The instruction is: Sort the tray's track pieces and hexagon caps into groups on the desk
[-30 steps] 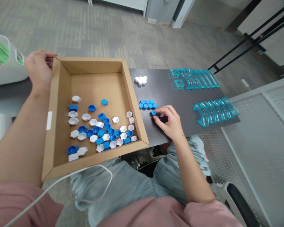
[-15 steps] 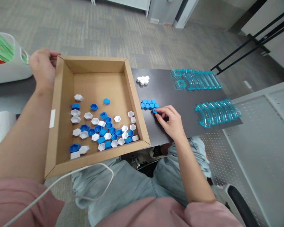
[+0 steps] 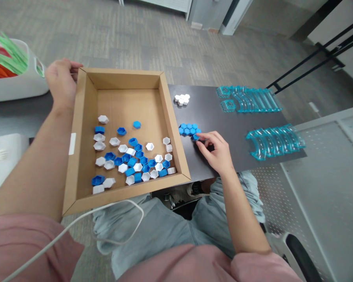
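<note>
My left hand grips the far left corner of a cardboard box that holds several loose blue and white hexagon pieces. On the black board my right hand pinches a blue hexagon piece with its fingertips, pressing it against the near right edge of a cluster of blue hexagons. A small cluster of white hexagons lies farther back on the board.
Two rows of clear turquoise curved track pieces lie on the board's right side. A white bin with green and orange contents stands at the left. A white cable crosses my lap. A perforated grey table is at right.
My right hand has pushed the blue piece up against the blue cluster. The view has shifted slightly, and my left hand keeps its hold on the box.
</note>
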`<state>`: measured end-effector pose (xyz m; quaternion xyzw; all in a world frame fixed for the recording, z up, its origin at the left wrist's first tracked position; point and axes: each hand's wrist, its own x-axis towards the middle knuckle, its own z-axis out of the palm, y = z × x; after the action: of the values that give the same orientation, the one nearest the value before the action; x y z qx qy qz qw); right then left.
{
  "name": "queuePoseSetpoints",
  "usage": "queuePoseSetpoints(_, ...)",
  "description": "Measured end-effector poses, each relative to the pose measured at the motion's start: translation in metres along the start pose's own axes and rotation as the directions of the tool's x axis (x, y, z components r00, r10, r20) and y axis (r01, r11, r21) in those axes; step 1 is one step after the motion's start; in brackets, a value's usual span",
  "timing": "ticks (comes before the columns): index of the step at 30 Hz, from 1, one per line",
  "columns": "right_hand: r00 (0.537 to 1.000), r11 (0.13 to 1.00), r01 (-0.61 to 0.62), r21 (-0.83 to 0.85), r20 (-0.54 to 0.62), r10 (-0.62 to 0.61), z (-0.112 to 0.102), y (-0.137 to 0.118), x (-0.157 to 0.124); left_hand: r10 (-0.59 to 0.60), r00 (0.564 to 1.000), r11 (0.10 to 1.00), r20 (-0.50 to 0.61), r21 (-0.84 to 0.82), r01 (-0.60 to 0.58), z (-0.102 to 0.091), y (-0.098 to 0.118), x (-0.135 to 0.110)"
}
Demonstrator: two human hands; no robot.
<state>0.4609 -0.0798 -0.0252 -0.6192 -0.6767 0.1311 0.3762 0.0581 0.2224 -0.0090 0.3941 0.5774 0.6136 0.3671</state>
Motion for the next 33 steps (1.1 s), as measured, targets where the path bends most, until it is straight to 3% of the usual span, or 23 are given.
queuePoseSetpoints(5, 0.997, 0.998, 0.051, 0.025, -0.063, -0.05, -0.004, -0.009, -0.002, -0.014, 1.0, 1.0, -0.02, -0.016, 0.013, 0.004, 0.008, -0.01)
queuePoseSetpoints(8, 0.986, 0.985, 0.162, 0.057, -0.057, -0.159, -0.009, -0.035, 0.008, 0.001, 1.0, 0.999, -0.01, -0.041, -0.001, 0.005, 0.013, -0.017)
queuePoseSetpoints(11, 0.947, 0.954, 0.298, 0.019, 0.119, -0.298, -0.005, -0.077, 0.034, -0.007, 1.0, 1.0, -0.002, -0.013, 0.007, 0.004, 0.013, -0.018)
queuePoseSetpoints(13, 0.872, 0.917, 0.397, -0.041, 0.329, -0.363, 0.009, -0.103, 0.055, -0.029, 1.0, 0.999, 0.004, 0.022, 0.029, 0.003, 0.011, -0.015)
queuePoseSetpoints(16, 0.739, 0.849, 0.508, -0.145, 0.579, -0.344, 0.043, -0.128, 0.081, -0.028, 0.999, 0.998, 0.032, 0.049, 0.026, 0.001, 0.007, -0.01)
queuePoseSetpoints(19, 0.681, 0.817, 0.538, -0.208, 0.678, -0.277, 0.07, -0.135, 0.093, -0.007, 0.998, 0.999, 0.061, 0.045, 0.004, 0.0, 0.004, -0.008)
queuePoseSetpoints(21, 0.67, 0.827, 0.53, -0.189, 0.69, -0.272, 0.073, -0.135, 0.095, -0.007, 0.998, 0.999, 0.058, 0.052, 0.004, 0.0, 0.004, -0.009)
queuePoseSetpoints(24, 0.708, 0.861, 0.496, -0.112, 0.626, -0.326, 0.049, -0.127, 0.1, 0.013, 0.999, 0.998, 0.042, 0.057, -0.015, 0.001, 0.006, -0.013)
queuePoseSetpoints(27, 0.809, 0.894, 0.445, -0.058, 0.454, -0.373, 0.011, -0.099, 0.118, 0.04, 0.999, 0.999, 0.03, 0.022, -0.041, 0.002, 0.007, -0.016)
queuePoseSetpoints(30, 0.912, 0.929, 0.37, 0.009, 0.189, -0.365, -0.015, -0.047, 0.148, 0.037, 0.999, 0.999, 0.0, 0.023, -0.037, 0.004, 0.008, -0.017)
queuePoseSetpoints(33, 0.966, 0.965, 0.253, 0.076, -0.07, -0.248, -0.02, 0.014, 0.175, 0.027, 0.999, 0.999, -0.036, 0.036, -0.026, 0.007, 0.01, -0.016)
